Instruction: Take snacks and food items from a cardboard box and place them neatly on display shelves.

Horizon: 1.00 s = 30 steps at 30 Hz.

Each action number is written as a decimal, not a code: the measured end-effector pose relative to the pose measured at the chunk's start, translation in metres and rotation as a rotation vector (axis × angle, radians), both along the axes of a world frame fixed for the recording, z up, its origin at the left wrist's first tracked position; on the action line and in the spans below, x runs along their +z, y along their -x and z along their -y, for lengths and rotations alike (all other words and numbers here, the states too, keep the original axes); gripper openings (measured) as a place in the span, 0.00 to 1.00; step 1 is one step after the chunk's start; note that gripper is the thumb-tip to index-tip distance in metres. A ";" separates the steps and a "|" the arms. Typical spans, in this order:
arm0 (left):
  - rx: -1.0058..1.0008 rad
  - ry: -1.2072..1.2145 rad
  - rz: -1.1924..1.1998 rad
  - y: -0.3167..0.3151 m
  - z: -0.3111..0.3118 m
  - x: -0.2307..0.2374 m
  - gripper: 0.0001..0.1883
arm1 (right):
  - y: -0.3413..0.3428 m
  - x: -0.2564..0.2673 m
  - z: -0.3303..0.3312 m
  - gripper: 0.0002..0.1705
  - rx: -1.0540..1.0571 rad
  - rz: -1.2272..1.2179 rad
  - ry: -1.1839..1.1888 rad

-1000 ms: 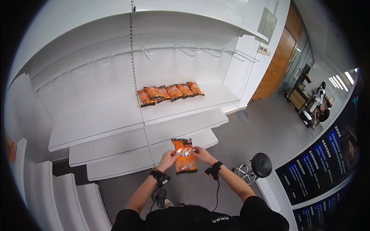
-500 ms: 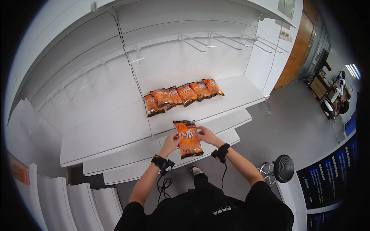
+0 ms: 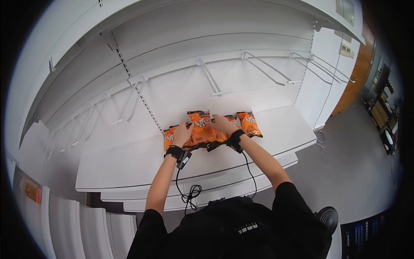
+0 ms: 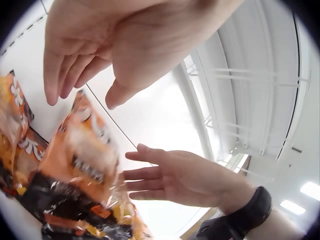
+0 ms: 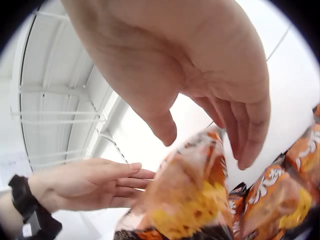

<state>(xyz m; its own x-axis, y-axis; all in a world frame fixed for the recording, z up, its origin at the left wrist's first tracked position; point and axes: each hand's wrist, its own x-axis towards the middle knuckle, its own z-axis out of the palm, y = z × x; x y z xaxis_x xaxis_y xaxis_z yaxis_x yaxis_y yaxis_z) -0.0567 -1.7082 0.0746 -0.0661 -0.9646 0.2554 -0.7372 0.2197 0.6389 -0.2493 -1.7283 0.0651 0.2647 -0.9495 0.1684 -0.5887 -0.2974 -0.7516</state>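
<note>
An orange snack bag (image 3: 200, 126) leans upright against the row of like bags on the white shelf (image 3: 129, 166). My left hand (image 3: 183, 134) is beside its left edge. On the opposite side is my right hand (image 3: 223, 124). In the left wrist view, the left hand's loose fingers and thumb stand apart over the top of the bag (image 4: 82, 145), while straight fingers of the right hand (image 4: 185, 177) reach its side. The right wrist view shows the right hand (image 5: 215, 75) spread around the upper end, thumb and fingers apart.
More orange bags stand in the row, such as the rightmost bag (image 3: 250, 125). White display hooks (image 3: 263, 69) jut out above the shelf. Lower steps of shelving (image 3: 233, 177) lie in front, and a round black stool (image 3: 327, 218) is at right. A black cable (image 3: 189, 194) hangs from the left wrist.
Both hands carried the snack bag forward from in front of the body to the row on the shelf. Their grip on it has loosened. The head view has moved closer to the shelf.
</note>
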 end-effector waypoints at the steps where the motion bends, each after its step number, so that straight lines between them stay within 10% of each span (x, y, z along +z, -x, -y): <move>1: -0.003 -0.078 0.033 0.001 0.002 0.006 0.22 | 0.002 0.003 0.005 0.30 0.025 -0.067 0.009; 14: -0.045 -0.074 -0.067 -0.001 -0.004 -0.036 0.17 | 0.005 -0.005 0.000 0.27 0.145 -0.011 -0.270; 30: 0.203 -0.076 -0.106 -0.064 -0.116 -0.034 0.12 | -0.093 -0.026 -0.055 0.14 0.556 0.085 -0.083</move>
<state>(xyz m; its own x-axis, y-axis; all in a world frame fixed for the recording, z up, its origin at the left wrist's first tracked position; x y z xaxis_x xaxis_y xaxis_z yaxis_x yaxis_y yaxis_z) 0.0068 -1.5920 0.0408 0.1544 -0.9721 0.1765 -0.6894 0.0219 0.7241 -0.1564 -1.6732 0.0391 0.7172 -0.6822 0.1423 -0.2965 -0.4835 -0.8236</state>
